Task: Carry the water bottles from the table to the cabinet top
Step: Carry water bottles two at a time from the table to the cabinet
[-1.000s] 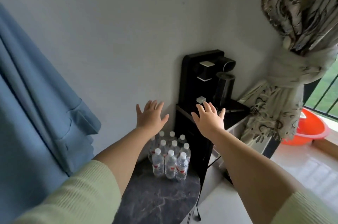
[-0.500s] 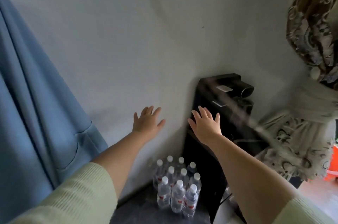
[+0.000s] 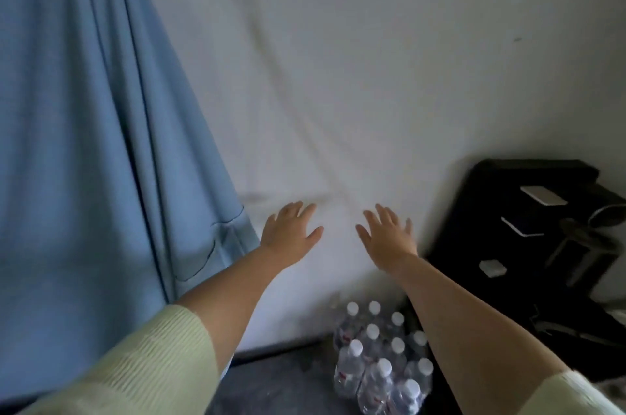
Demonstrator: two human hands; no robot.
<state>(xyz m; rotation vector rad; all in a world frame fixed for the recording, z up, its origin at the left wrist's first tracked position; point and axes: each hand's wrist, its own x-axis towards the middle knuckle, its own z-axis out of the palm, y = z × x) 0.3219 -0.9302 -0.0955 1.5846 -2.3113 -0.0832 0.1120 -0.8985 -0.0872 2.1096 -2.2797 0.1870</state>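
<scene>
Both hands empty, fingers spread: left hand (image 3: 289, 235), right hand (image 3: 389, 238) above water bottles (image 3: 382, 360) on table (image 3: 281, 384). Lower, grasp pack both sides.

Water bottles (image 3: 379, 360) stand clustered on dark table (image 3: 281, 384).
</scene>
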